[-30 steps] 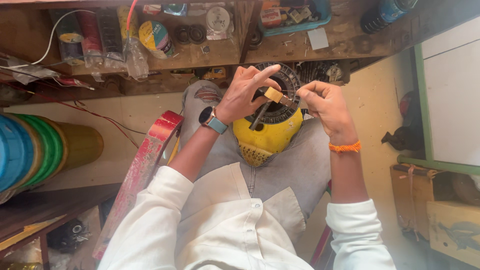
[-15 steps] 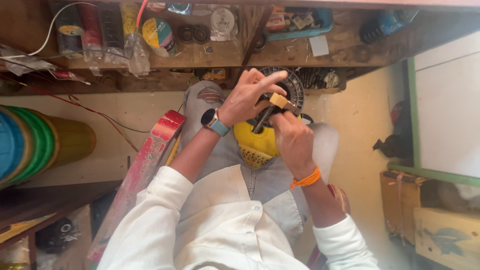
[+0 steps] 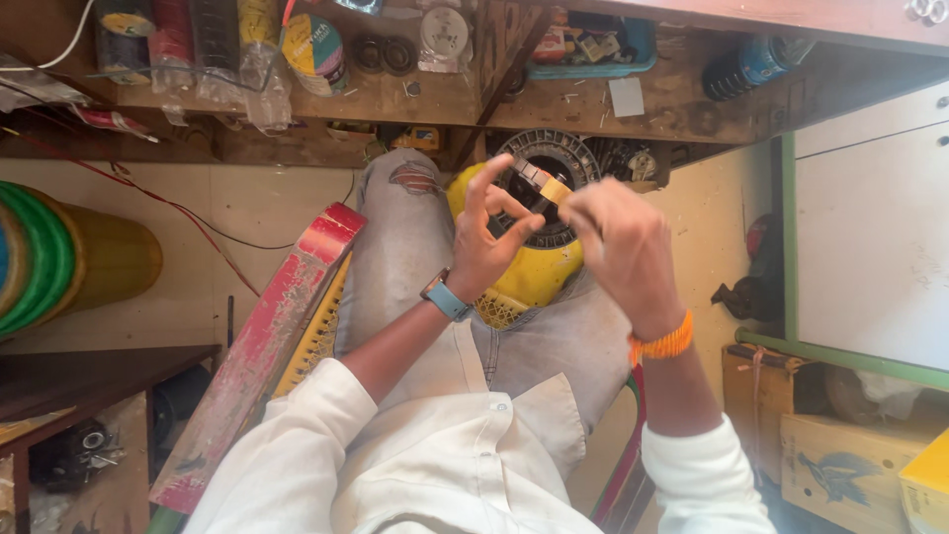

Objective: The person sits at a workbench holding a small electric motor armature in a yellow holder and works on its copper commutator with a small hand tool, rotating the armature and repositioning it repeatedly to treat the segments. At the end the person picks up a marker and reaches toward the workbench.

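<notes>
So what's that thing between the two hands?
In the head view, a small yellowish strip, maybe tape, spans the gap between the left hand and right hand, pinched by both, above a yellow appliance.

Both forearms, white sleeves pushed back, reach forward over the lap. The left hand (image 3: 491, 235) spreads its fingers, thumb meeting forefinger; the right hand (image 3: 618, 252) curls knuckles-up, fingertips pinched beside it.

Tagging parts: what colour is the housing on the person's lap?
Yellow housing, with a black round centre; head view.
</notes>
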